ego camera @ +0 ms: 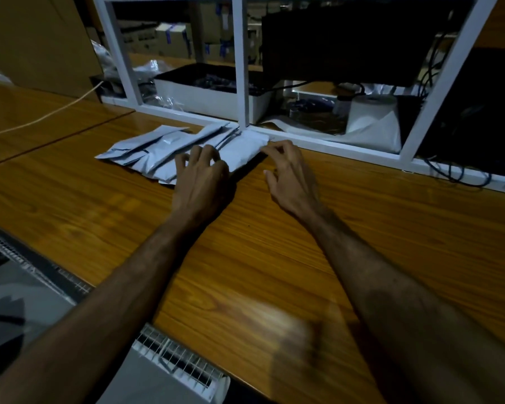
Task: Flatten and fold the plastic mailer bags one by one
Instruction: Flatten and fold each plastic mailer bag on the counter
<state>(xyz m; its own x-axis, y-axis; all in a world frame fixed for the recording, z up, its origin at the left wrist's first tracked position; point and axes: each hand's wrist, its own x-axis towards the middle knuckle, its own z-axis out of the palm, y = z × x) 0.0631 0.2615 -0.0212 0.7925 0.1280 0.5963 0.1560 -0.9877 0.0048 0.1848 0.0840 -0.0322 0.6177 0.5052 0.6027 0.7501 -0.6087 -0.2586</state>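
A row of several folded grey plastic mailer bags [155,148] lies on the wooden table [274,243] against the white frame. The rightmost folded bag [242,150] is the nearest to both hands. My left hand [200,182] rests with spread fingers on that bag's near left end. My right hand [292,173] hovers at the bag's right edge, fingers loosely curled, its fingertips at the bag's far right corner; it holds nothing that I can see.
A white frame partition [242,68] runs along the table's far side. Behind it stand a white tray [210,97], a paper roll [372,112], a dark monitor [347,39] and cables. A white cord [41,118] crosses the table at left.
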